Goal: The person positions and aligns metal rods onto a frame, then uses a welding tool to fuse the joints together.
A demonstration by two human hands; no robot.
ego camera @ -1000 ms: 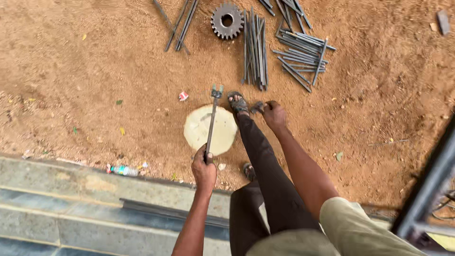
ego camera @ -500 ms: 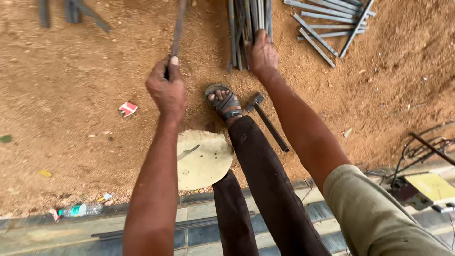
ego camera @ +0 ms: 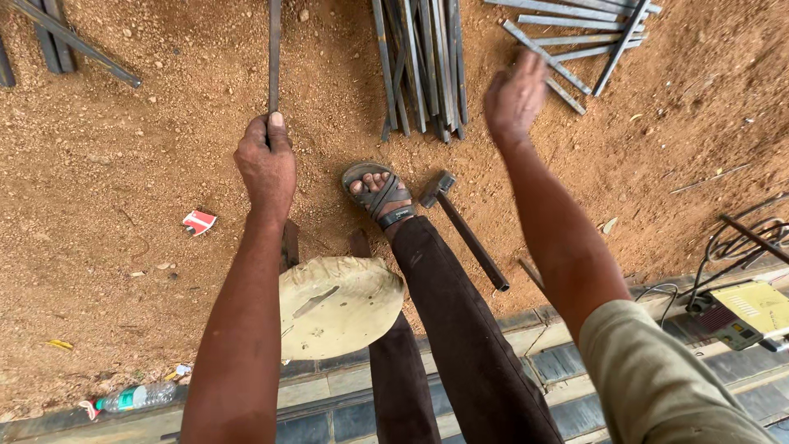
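My left hand is closed around a long dark metal rod that runs up to the top edge of the view. My right hand hangs open and blurred in the air, beside a bundle of steel bars lying on the red dirt. Between my arms my sandalled foot stands on the ground. A hammer with a dark handle lies just right of the foot. A round pale stone slab sits below my left hand.
More loose steel bars lie at the top right, and others at the top left. A yellow-topped machine with cables sits at the right edge. Tiled steps, a plastic bottle and a red scrap lie low and left.
The view has come closer to the ground. My right hand has lifted off the bar bundle and swung right, open. My left hand still grips the rod.
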